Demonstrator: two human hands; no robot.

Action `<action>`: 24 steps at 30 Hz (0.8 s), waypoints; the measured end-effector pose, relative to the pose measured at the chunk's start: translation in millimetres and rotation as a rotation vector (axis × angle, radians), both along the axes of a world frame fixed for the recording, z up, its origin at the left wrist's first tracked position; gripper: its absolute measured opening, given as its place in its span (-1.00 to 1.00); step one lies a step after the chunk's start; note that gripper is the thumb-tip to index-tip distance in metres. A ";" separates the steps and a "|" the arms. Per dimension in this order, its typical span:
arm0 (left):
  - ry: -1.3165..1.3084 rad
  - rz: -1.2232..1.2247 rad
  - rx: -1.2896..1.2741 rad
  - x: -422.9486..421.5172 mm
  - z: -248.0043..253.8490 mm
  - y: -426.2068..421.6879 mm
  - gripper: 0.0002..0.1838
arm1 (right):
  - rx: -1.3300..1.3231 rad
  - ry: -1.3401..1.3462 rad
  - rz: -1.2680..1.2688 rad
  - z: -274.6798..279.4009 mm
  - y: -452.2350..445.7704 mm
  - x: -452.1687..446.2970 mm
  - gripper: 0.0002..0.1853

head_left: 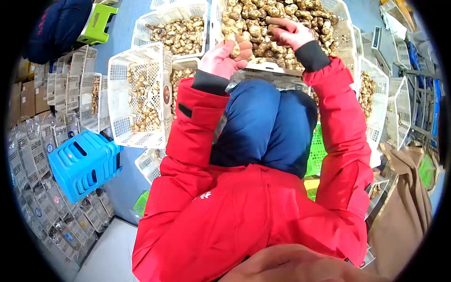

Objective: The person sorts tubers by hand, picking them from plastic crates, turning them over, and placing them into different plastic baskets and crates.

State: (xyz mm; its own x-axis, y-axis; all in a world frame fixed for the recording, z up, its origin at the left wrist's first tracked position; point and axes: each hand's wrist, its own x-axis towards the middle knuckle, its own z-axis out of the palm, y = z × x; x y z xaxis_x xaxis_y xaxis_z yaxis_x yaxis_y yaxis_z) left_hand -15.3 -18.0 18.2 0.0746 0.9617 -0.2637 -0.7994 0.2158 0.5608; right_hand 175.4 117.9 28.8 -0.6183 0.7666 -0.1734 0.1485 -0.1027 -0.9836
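Knobbly brown-and-cream root-like pieces point(253, 26) fill a large white crate point(347, 42) in front of my knees. My left hand point(224, 58) is above the crate's near left corner, its fingers closed round one pale piece point(233, 42). Over the pile, toward the right, my right hand point(289, 35) has its fingers apart, with the fingertips near or touching the pieces; nothing is seen held in it.
White crates with similar pieces stand at the upper left point(181, 37), left point(141, 103) and right point(373, 98). A blue plastic stool point(84, 162) is at the left, a green stool point(97, 23) at the top left. Brown cloth point(399, 207) hangs at the right.
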 end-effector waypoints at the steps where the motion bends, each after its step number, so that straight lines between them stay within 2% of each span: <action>1: 0.051 -0.005 0.006 5.5 5.3 1.4 -0.61 | -0.058 0.029 0.008 12.0 -13.8 -2.0 -0.66; 2: 0.219 0.022 -0.052 12.7 13.1 2.8 -0.58 | -0.083 0.045 0.056 12.6 -20.7 -1.5 -0.64; 5: 0.318 0.179 0.036 25.8 7.8 11.4 -0.55 | -0.179 0.142 0.062 18.7 -41.9 -3.0 -0.56; 7: 0.363 0.262 0.003 42.1 17.6 13.1 -0.47 | -0.066 0.197 0.027 12.0 -43.6 -13.0 -0.50; 8: 0.727 0.169 0.107 40.8 9.3 14.0 -0.46 | -0.051 0.171 -0.018 15.5 -48.5 -17.3 -0.45; 10: 0.877 0.106 0.174 44.8 -4.5 16.2 -0.43 | 0.008 0.167 -0.033 -1.1 -42.3 -20.9 -0.42; 11: 0.666 0.136 0.131 52.6 -0.7 16.4 -0.42 | 0.048 0.151 -0.043 -1.3 -42.3 -19.2 -0.41; 12: 0.455 0.164 0.086 58.4 1.1 17.0 -0.41 | -0.027 0.158 -0.101 -8.3 -37.7 -18.6 -0.41; 13: 0.481 0.151 0.131 55.5 -3.9 17.7 -0.37 | -0.091 0.186 -0.118 -9.7 -38.1 -13.6 -0.38; 15: 0.338 0.191 0.121 51.1 9.2 13.6 -0.37 | -0.132 0.275 -0.126 -13.8 -35.4 -6.2 -0.37; 16: 0.408 0.115 0.162 43.4 18.1 11.4 -0.42 | -0.247 0.358 -0.101 -12.3 -36.3 -0.5 -0.36; 17: 0.252 0.221 0.016 41.8 16.3 12.4 -0.48 | -0.360 0.441 -0.073 -9.4 -36.7 5.0 -0.35; 19: 0.373 0.132 0.198 30.6 7.4 6.6 -0.50 | -0.493 0.697 0.040 -8.3 -31.2 9.8 -0.41; 20: 0.261 0.162 0.061 30.3 9.3 6.6 -0.51 | -0.539 0.741 0.035 -7.1 -31.5 11.8 -0.44; 21: 0.266 0.161 0.045 31.7 10.3 5.5 -0.51 | -0.585 0.785 0.030 -5.0 -32.0 13.6 -0.47; 23: 0.274 0.159 0.016 36.1 12.2 2.3 -0.52 | -0.493 0.725 -0.029 5.8 -41.7 17.7 -0.48; 24: 0.278 0.156 0.000 38.3 12.9 1.0 -0.52 | -0.414 0.638 0.042 7.9 -38.9 19.4 -0.41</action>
State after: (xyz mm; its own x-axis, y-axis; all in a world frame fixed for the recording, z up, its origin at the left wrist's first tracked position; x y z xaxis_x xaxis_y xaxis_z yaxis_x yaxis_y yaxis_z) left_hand 23.0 -16.9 31.0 -0.1487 0.9559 -0.2533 -0.6393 0.1025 0.7621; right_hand 194.8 79.0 36.7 -0.7223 0.6904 -0.0403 -0.4243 -0.4884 -0.7625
